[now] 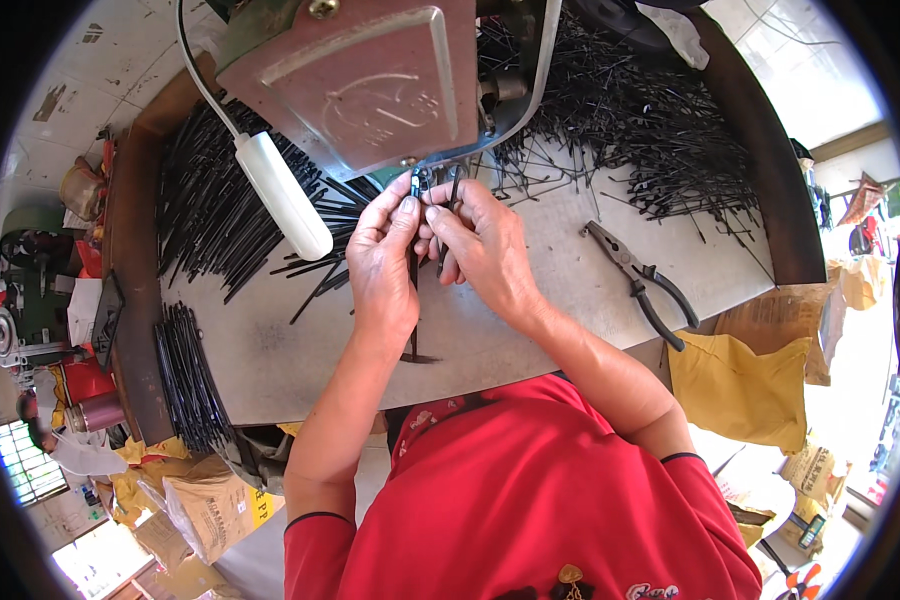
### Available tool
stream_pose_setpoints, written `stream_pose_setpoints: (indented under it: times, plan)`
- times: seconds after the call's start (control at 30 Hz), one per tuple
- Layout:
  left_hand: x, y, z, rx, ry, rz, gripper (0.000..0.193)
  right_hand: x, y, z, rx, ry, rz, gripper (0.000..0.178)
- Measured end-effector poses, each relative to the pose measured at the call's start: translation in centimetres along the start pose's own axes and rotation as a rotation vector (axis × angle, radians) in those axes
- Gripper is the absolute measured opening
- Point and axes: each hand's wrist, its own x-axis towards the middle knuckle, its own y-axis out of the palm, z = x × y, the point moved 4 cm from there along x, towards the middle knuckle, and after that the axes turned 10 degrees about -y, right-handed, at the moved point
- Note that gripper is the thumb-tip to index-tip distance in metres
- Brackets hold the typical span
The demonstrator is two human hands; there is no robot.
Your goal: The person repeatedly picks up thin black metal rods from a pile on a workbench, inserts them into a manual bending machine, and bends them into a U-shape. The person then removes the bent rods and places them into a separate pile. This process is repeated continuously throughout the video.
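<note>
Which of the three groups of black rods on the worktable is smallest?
The narrow bundle at near left, its rods side by side; the large left pile beyond it and the tangled right heap each spread far wider.

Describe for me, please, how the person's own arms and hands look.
The left hand and right hand are both ungloved, and no watch or bracelet shows at either wrist. The left forearm and right forearm are bare. The left sleeve and right sleeve are short and red, edged with thin dark trim.
</note>
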Motion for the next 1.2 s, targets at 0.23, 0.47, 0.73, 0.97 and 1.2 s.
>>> stream_pose_setpoints:
  times: [0.23,0.47,0.73,0.97,1.2]
  plan:
    - [0.10,-0.05,-0.11,0.025,-0.002,0.031,0.030,-0.04,-0.19,0.13,-0.014,0.003,-0.003,0.015]
    - [0.52,-0.18,0.19,0.005,0.000,0.013,0.030,0.15,-0.18,-0.23,-0.015,-0.001,-0.013,0.014]
    - [0.17,-0.07,0.36,-0.064,-0.049,0.023,0.035,-0.27,-0.31,-0.73,0.010,-0.006,-0.055,0.014]
    - [0.23,0.04,0.27,-0.085,-0.074,0.008,0.035,-0.16,-0.43,-0.21,0.032,-0.007,-0.040,0.015]
    - [-0.04,0.26,-0.09,-0.033,-0.055,-0.016,0.033,0.06,-0.48,-0.03,0.032,0.017,-0.004,0.015]
